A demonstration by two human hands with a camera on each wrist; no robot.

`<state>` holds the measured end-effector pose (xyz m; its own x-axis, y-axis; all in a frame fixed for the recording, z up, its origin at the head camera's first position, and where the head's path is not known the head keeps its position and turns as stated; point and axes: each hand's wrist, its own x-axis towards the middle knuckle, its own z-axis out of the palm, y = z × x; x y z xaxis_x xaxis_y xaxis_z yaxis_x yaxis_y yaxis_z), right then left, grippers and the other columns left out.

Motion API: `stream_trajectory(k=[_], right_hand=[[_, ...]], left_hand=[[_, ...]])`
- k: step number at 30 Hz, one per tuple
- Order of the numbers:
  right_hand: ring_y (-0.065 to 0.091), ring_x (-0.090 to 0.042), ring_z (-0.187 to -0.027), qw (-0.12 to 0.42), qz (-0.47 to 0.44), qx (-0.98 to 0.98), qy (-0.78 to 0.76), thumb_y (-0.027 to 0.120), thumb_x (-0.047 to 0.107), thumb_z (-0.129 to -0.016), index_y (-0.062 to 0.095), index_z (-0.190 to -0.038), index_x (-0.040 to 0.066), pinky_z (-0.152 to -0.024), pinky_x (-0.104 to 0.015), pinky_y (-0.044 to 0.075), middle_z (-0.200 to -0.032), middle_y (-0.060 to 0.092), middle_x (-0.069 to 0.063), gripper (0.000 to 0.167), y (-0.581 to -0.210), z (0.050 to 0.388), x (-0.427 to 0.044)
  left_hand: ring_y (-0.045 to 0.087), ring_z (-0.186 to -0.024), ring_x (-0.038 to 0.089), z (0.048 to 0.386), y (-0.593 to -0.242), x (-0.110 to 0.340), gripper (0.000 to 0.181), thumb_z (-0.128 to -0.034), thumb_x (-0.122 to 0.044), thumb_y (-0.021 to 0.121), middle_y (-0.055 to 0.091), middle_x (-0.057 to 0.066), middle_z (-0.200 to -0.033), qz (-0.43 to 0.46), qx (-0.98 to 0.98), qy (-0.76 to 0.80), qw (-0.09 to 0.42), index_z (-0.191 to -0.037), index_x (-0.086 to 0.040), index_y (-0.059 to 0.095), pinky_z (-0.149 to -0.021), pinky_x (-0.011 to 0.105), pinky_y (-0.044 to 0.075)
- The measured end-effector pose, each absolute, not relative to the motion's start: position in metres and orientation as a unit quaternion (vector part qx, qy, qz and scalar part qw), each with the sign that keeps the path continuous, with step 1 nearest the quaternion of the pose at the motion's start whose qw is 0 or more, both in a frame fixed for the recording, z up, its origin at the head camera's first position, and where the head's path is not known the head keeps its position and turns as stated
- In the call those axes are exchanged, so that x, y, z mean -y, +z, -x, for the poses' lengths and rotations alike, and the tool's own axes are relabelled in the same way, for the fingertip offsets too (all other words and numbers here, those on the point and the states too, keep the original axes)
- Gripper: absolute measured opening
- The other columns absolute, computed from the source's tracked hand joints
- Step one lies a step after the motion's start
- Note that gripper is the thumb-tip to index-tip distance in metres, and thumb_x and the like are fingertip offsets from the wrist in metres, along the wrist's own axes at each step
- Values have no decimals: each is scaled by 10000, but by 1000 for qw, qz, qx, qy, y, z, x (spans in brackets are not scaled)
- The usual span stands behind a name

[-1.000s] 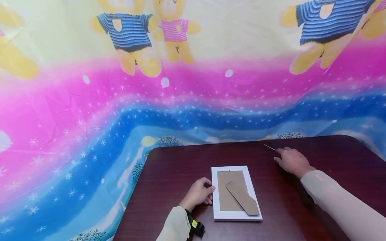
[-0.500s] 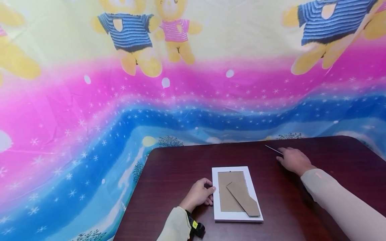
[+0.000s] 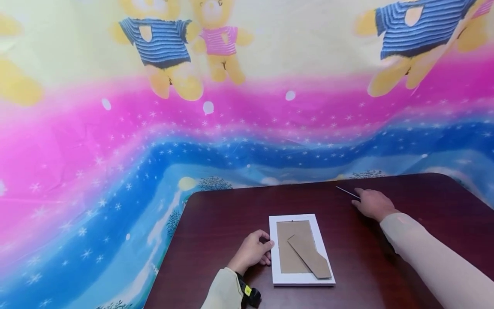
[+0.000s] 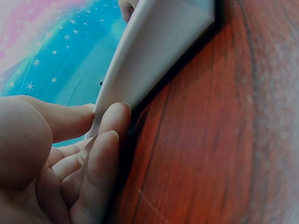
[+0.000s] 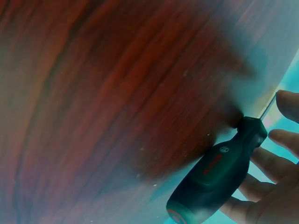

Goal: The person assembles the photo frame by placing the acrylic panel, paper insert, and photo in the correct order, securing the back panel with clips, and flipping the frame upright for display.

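One bear-printed backdrop (image 3: 231, 107) hangs behind one dark red-brown, wood-grained table (image 3: 220, 206). On the table lies one white picture frame (image 3: 286, 257), brown backing up, its one easel leg (image 3: 311, 261) slanting across it. Of my two hands, the left hand (image 3: 252, 250) pinches the frame's left edge between thumb and fingers, a grip the left wrist view shows up close. My right hand (image 3: 372, 204) is loosely spread toward the table's far edge, beside one screwdriver (image 5: 215, 170); whether its fingertips touch I can't tell. The head view gives only the thin shaft (image 3: 347, 192); the right wrist view shows the dark green-and-black handle with red lettering.
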<state>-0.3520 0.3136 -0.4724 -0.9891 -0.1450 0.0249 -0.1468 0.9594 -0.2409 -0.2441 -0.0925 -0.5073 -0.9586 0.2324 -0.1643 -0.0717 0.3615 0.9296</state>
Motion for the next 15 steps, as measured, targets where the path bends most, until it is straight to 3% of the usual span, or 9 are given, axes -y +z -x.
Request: stream_trajectory(k=[15], right_hand=[[494, -541, -1060, 14, -62, 992, 106, 638, 213, -944, 513, -1310, -95, -772, -668, 449, -1218, 525, -363, 495, -471, 356, -321]], left_hand=[[609, -464, 180, 244, -508, 91, 197, -956, -185, 645, 625, 101, -620, -45, -814, 564, 132, -1074, -49, 563, -446, 318, 532]])
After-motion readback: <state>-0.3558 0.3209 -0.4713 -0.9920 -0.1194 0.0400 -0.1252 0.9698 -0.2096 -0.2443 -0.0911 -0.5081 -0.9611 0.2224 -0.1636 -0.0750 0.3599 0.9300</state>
